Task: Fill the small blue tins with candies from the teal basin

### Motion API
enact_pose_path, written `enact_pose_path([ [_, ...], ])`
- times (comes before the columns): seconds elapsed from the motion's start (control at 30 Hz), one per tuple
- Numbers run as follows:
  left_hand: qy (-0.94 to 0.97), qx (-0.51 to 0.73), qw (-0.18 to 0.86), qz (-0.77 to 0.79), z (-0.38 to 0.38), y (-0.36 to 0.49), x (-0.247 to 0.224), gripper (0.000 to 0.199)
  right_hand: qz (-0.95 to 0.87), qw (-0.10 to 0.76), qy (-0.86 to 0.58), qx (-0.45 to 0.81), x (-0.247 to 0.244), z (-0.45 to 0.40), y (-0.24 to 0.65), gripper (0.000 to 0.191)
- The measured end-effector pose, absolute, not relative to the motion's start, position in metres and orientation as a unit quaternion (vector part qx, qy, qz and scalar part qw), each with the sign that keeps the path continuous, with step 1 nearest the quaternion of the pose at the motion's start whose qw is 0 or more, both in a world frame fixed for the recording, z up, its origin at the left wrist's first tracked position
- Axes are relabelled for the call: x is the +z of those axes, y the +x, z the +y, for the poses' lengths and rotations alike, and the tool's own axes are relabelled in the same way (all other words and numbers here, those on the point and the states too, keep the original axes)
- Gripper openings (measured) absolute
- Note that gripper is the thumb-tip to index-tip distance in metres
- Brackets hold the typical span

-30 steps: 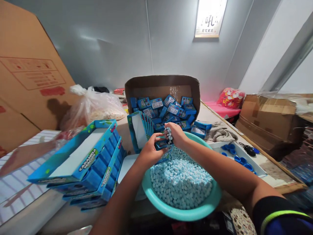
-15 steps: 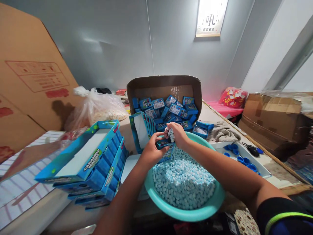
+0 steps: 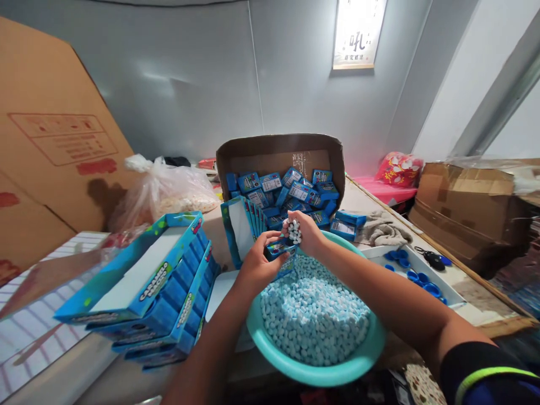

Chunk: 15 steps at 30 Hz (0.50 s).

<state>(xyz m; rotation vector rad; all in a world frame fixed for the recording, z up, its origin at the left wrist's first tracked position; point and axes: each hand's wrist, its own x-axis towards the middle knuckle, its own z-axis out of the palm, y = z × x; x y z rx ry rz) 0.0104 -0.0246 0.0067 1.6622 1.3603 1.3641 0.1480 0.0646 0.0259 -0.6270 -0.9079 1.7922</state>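
Observation:
My left hand (image 3: 255,263) grips a small blue candy box (image 3: 286,263) whose dark upper opening faces my right hand. Cupped in my right hand (image 3: 311,232) is a clump of white and pale blue candies (image 3: 294,230), just above that box. Both hands are over the far-left part of a turquoise basin (image 3: 314,377). A heap of loose pale blue and white candies (image 3: 314,318) lies in the basin. Just behind, a cardboard box (image 3: 242,154) on its side contains many small blue candy boxes (image 3: 299,191).
Stacked blue display trays (image 3: 156,281) stand on the left, with more trays (image 3: 236,228) upright behind my left hand. At right are a white tray (image 3: 453,298) with blue scoops (image 3: 417,277) and a grey cloth (image 3: 382,229). A plastic bag (image 3: 169,185) lies back left.
The view has shifted slightly. The candy box's open top shows more clearly below the right hand, and the candies in that hand sit more exposed. Both hands keep their holds.

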Motion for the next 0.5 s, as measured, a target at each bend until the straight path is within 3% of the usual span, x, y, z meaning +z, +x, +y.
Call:
enact_pose_path([
  [0.3, 0.584, 0.536, 0.357, 0.494, -0.0172, 0.0061, 0.0021, 0.063, -0.381, 0.527, -0.230, 0.724, 0.0304, 0.0579, 0.1456, 0.031],
  [0.5, 0.618, 0.515, 0.322, 0.500, -0.0192, 0.0049, 0.0066, 0.048, -0.382, 0.530, -0.212, 0.727, 0.0283, 0.0621, 0.1485, 0.034],
])
